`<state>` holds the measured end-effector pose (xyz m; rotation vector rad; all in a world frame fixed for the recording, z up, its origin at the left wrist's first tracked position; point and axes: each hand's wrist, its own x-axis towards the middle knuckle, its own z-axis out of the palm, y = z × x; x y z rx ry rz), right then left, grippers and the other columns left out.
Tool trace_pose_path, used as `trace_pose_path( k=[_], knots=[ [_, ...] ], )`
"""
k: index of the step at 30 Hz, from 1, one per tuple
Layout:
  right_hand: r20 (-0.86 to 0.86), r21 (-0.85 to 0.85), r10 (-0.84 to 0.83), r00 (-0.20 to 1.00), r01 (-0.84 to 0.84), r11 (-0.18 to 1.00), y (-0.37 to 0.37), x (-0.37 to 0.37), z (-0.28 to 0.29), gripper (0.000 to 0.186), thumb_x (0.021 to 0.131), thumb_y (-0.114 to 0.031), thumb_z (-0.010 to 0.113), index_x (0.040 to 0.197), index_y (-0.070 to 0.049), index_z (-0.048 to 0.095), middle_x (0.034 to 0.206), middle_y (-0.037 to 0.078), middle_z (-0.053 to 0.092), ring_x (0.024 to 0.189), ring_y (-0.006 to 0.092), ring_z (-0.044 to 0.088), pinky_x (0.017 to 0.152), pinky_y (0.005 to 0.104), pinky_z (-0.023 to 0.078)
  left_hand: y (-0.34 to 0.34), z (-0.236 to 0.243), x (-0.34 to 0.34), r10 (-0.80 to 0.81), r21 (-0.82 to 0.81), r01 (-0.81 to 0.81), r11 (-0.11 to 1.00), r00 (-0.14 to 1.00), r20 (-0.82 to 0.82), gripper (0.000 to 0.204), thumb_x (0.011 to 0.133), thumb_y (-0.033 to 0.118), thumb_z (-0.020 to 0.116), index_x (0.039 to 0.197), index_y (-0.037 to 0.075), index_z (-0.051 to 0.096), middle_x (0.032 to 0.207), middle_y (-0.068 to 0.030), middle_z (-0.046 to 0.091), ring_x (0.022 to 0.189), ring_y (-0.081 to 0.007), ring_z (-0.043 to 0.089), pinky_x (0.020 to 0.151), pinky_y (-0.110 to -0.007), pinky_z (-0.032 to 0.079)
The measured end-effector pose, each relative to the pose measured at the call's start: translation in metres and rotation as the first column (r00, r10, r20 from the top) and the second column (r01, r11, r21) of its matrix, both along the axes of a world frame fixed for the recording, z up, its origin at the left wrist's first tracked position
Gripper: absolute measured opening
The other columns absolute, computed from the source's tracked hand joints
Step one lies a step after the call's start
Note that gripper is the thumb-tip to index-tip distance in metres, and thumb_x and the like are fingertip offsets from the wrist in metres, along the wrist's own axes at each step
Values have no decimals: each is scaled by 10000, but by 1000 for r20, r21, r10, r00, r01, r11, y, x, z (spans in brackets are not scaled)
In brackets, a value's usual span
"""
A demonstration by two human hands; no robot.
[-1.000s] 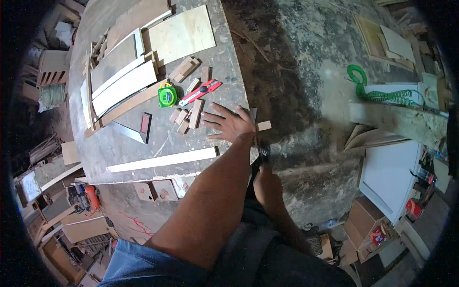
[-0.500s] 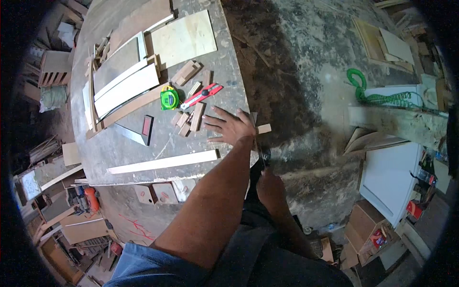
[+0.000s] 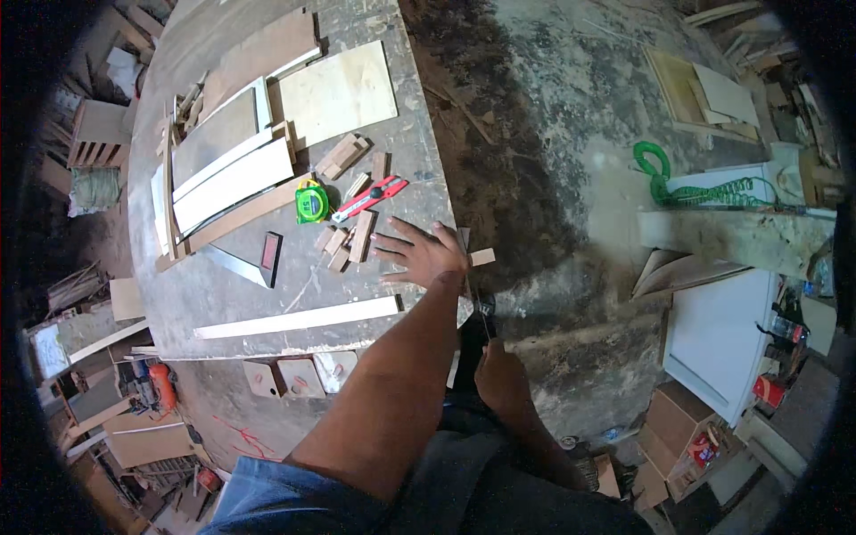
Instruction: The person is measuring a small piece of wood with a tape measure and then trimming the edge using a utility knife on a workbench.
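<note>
My left hand [image 3: 423, 254] lies flat at the right edge of the workbench [image 3: 343, 303], fingers spread. Beneath it is a small wood strip [image 3: 482, 258], whose pale end juts out past the edge. My right hand [image 3: 502, 379], below and beyond that edge, is closed around the handle of a saw [image 3: 479, 299]. Its thin blade shows almost edge-on, running up beside the strip; the handle is mostly hidden. Just left of my left fingers are small wood blocks [image 3: 362, 235], a red utility knife [image 3: 370, 198] and a green tape measure [image 3: 312, 202].
A try square [image 3: 245, 265] and a long pale batten [image 3: 299, 318] lie on the bench's near side. Boards [image 3: 236, 183] and a plywood sheet [image 3: 334, 94] cover its far part. On the right are a green coiled hose [image 3: 655, 165] and a white panel [image 3: 722, 334].
My right hand has drawn back slightly toward me with the saw, and more blade shows. My left hand stays on the strip. The whole view has shifted a little.
</note>
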<state>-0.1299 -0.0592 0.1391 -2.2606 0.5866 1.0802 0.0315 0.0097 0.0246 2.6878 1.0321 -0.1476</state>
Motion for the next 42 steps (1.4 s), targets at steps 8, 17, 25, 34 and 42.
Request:
trace_pose_path(
  k=[8,17,25,34,42],
  knots=[
    [506,-83,334,795,-341,937,11,71,-71,221,870,-113,564,1005,63,579,809,224,615,733,411,619,644,466,527,4,-20,-2,-12,136,-1,991,995,99,788,907,529,406,1535,136,136,1559,-285,21,1429,-492,39,999,-781,54],
    [506,-184,260,822,-192,964,5,0,-54,286,911,-171,516,1087,53,537,892,262,623,753,372,642,654,479,529,1,-8,0,-2,17,1,1000,999,48,828,903,504,433,1534,95,86,1552,-302,-26,1436,-478,-25,1022,-759,5],
    [488,102,173,855,-253,962,0,35,-56,406,932,-235,510,1250,17,494,970,254,648,870,421,633,730,539,498,14,-4,1,9,48,-11,999,999,35,823,894,504,431,1534,105,100,1558,-290,-6,1444,-459,-14,1027,-755,12],
    [239,44,212,948,-229,972,-4,54,-108,403,927,-196,524,1282,-8,487,1103,258,573,975,398,591,800,508,505,2,11,1,5,-27,-5,1000,1000,22,810,900,490,437,1527,91,115,1555,-289,17,1436,-473,10,1027,-754,59],
    [314,90,291,904,-334,938,18,69,-114,368,914,-156,519,1232,27,495,1007,265,604,881,409,611,750,505,507,9,20,2,14,-24,-13,1000,997,79,782,902,480,453,1510,72,177,1543,-305,61,1426,-493,48,1026,-757,32]
  ],
)
